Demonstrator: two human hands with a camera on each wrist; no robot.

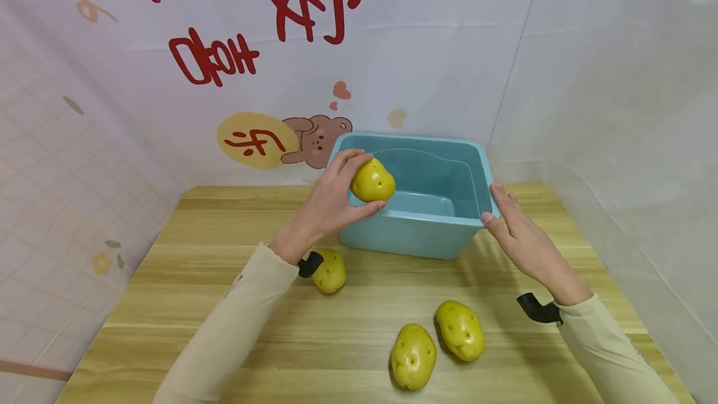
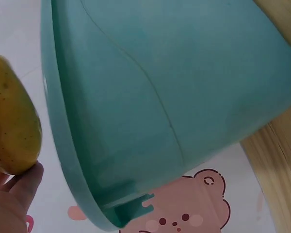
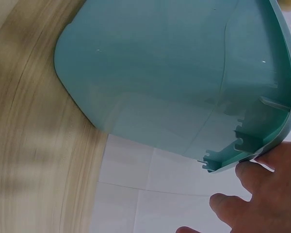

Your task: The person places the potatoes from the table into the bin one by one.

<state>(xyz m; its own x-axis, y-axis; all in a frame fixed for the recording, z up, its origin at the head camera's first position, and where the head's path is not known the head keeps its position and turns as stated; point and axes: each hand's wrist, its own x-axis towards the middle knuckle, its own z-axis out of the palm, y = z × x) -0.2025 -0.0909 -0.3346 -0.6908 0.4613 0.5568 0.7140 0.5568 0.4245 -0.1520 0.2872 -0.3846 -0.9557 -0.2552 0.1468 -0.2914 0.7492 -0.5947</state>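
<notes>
While the left hand (image 1: 332, 197) grips a yellow potato (image 1: 374, 181), the right hand (image 1: 524, 242) touches the rim of a blue bin (image 1: 404, 235).
Thumb and fingers of the left hand pinch the potato from opposite sides, holding it above the bin's rim at the left end; the right hand reaches out with fairly straight fingers, thumb and fingertips against the near right corner. Standing upright on the wooden table (image 1: 314, 348), the bin has nothing visible inside its basin. Nearer the person, one potato (image 1: 331, 273) lies partly behind the left wrist, and two more potatoes (image 1: 414, 357) lie close together, right of centre. Behind, a white sheet (image 1: 432, 80) carries red lettering (image 1: 213, 58) and a pink-brown bear (image 1: 321, 142).
</notes>
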